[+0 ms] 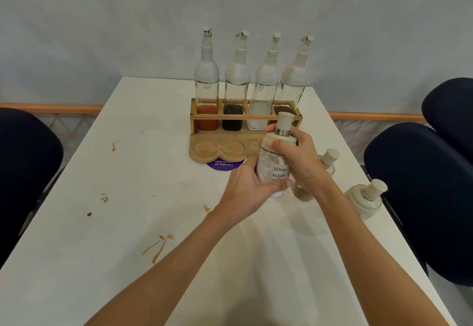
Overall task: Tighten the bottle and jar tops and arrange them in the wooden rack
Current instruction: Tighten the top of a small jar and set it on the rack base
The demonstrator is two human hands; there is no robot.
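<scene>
Gripping the clear glass white-sugar jar (266, 164) round its body, the left hand (243, 190) holds it off the white tabletop (153, 177). The right hand (299, 156) is clamped round the collar of its cream lid (284, 122). The jar hangs just in front of the wooden rack (197, 149), over the right end of its front ledge.

Likely risks:
- Twisting in mid-air, a slipping left grip would drop glass onto the ledge or tabletop.
- The right wrist sits over a cream piece (303, 195), with a small cream-topped jar (330, 160) just beside it, so a dropped forearm could knock either.
- A second cream-topped jar (366, 199) stands near the right tabletop edge, next to the dark blue chair (422, 197), and an elbow swing might send it over.
- The four tall glass bottles (236, 87) stand close behind the lid, so pushing forward could bump them.

There is open room to the left, where the tabletop shows only brown stains (158, 247). Two round recesses (205, 148) are free; those further right are hidden.
</scene>
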